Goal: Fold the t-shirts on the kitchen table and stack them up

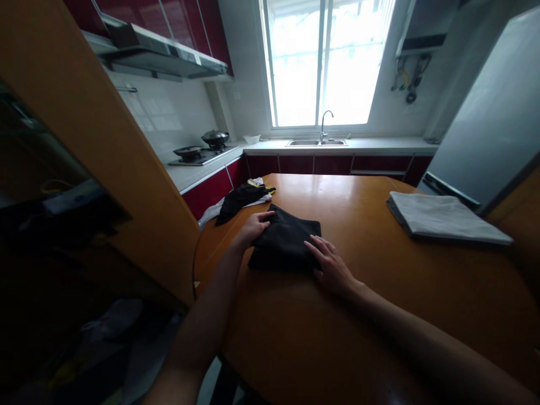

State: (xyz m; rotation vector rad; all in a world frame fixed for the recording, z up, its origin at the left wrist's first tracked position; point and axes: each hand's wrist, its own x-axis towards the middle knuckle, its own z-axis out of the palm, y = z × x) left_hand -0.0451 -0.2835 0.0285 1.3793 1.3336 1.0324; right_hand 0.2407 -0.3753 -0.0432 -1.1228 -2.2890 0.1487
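Observation:
A folded black piece of clothing (289, 242) lies on the wooden table in front of me; its exact kind does not show. My left hand (254, 226) is at its left edge, thumb and fingers closed on the fabric near the upper left corner. My right hand (329, 263) rests on the right edge of the cloth, its fingers stretched out and lying flat. Beyond my left hand, a loose heap of black, white and yellow clothes (242, 199) spills over the table's left edge.
On the right of the round wooden table (350, 208) lies a folded stack of white and dark grey cloth (447, 216). A wooden panel (139, 197) stands close at the left. Behind are a sink (316, 143), a stove with two pans (206, 154) and a fridge (485, 124).

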